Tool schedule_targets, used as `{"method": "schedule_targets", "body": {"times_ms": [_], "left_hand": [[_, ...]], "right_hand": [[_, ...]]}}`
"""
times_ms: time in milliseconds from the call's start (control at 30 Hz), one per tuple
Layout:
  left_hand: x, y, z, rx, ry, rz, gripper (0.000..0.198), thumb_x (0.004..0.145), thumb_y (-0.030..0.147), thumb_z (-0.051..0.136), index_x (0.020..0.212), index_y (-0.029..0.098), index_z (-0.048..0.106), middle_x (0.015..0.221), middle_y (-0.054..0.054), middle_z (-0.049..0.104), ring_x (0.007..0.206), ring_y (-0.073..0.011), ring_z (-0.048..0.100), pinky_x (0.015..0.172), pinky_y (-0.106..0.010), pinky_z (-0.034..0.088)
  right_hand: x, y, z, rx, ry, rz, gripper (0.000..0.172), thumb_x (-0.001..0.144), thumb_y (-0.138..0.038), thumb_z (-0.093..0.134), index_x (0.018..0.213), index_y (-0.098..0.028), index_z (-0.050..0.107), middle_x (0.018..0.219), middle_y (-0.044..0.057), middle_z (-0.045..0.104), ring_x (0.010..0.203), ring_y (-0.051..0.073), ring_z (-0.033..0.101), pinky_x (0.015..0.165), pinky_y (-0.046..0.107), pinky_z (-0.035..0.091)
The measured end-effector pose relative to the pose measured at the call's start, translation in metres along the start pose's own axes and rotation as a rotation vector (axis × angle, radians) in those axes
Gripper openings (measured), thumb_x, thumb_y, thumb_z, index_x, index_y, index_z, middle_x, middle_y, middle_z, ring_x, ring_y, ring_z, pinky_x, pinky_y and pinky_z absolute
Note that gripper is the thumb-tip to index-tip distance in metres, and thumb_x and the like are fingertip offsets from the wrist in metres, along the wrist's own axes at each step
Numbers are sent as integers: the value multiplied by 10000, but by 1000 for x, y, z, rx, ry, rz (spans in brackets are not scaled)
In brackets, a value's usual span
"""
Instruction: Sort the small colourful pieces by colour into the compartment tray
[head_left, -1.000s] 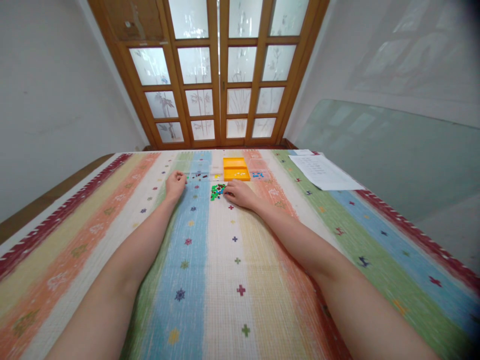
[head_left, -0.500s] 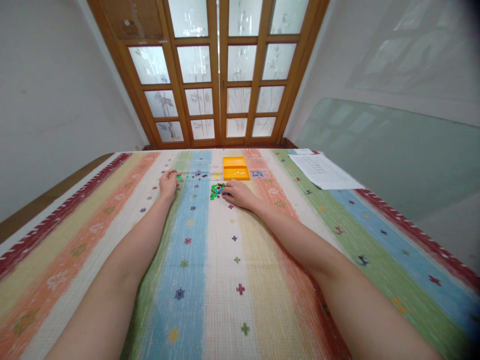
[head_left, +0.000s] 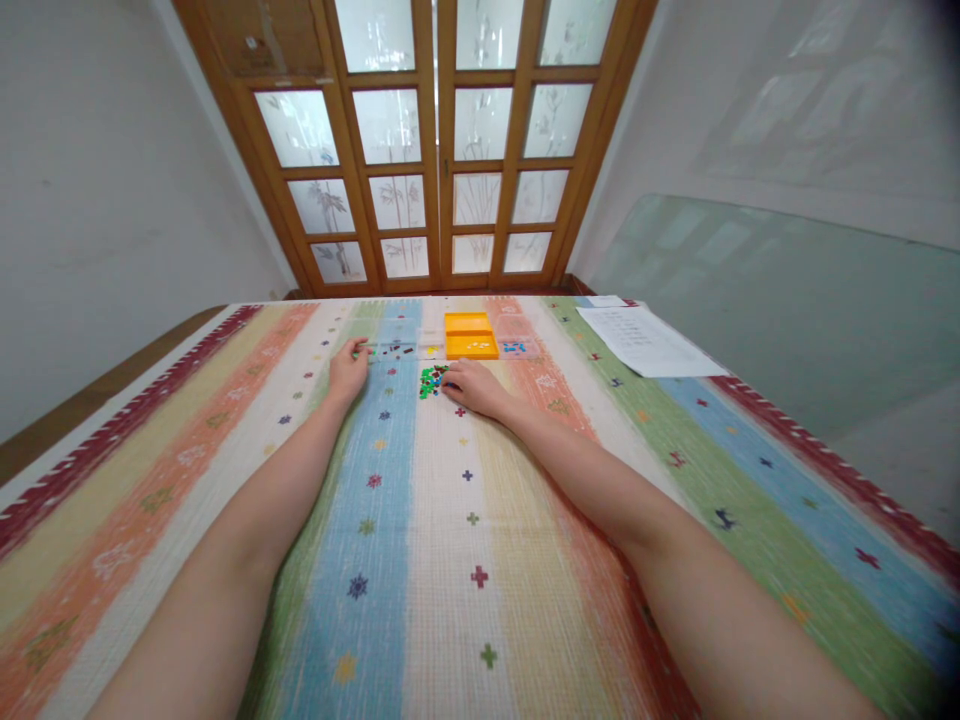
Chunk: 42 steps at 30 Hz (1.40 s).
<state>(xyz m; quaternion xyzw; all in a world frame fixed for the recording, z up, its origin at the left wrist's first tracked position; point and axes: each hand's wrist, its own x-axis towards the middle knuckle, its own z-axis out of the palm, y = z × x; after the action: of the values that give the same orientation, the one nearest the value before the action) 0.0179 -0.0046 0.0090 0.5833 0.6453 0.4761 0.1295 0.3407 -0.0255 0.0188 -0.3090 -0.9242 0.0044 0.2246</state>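
A small heap of tiny coloured pieces, mostly green, lies far out on the striped cloth. My right hand rests beside the heap with its fingertips closed at the heap's right edge. My left hand lies further left, fingers curled, close to a few dark and green pieces set in a row. Behind the heap stands an orange tray with some small pieces inside. Blue pieces lie to its right. What either hand pinches is too small to see.
A white printed sheet lies at the far right of the table. Behind the table stand wooden doors with frosted panes. A pale glass panel leans along the right wall.
My left hand went left from the row of pieces, then came back toward it. My right hand stayed at the heap, shifting only slightly.
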Motion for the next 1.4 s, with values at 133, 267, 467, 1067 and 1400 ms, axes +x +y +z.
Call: {"method": "schedule_targets", "body": {"times_ms": [133, 267, 467, 1067, 1400], "left_hand": [[-8, 10, 6, 83, -82, 117, 387, 947, 252, 526, 1287, 192, 703, 1105, -63, 780, 793, -192, 665, 866, -346, 540], [-16, 16, 15, 146, -232, 281, 341, 958, 257, 526, 1215, 194, 741, 1127, -74, 774, 872, -216, 675, 917, -378, 537], [-37, 45, 30, 264, -416, 623, 292, 981, 265, 532, 1158, 216, 760, 1190, -93, 730, 1186, -271, 620, 1110, -463, 473], [-66, 71, 45, 330, -543, 790, 362, 1006, 299, 565, 1333, 256, 716, 1479, -87, 605, 1441, -291, 463, 1264, -526, 364], [-64, 73, 38, 306, -551, 774, 321, 989, 264, 564, 1248, 261, 753, 1419, -87, 637, 1384, -290, 504, 1236, -518, 389]], "right_hand": [[0, 15, -2, 66, 104, 151, 159, 998, -239, 619, 940, -194, 760, 962, 84, 728, 938, 227, 600, 842, 318, 405], [-3, 41, -8, 48, 266, 420, 170, 970, -194, 594, 925, -173, 756, 963, 93, 746, 905, 226, 619, 826, 326, 417], [-9, 68, -13, -20, 364, 646, 208, 975, -259, 581, 978, -183, 775, 963, 92, 764, 885, 242, 635, 804, 339, 433], [-8, 72, -11, 51, 262, 466, 305, 962, -156, 551, 1173, -173, 770, 1187, 114, 763, 1091, 260, 663, 993, 370, 474], [-14, 58, -22, 155, -105, 243, 222, 883, -145, 638, 1010, -208, 809, 985, 47, 786, 869, 197, 663, 780, 267, 442]]}}
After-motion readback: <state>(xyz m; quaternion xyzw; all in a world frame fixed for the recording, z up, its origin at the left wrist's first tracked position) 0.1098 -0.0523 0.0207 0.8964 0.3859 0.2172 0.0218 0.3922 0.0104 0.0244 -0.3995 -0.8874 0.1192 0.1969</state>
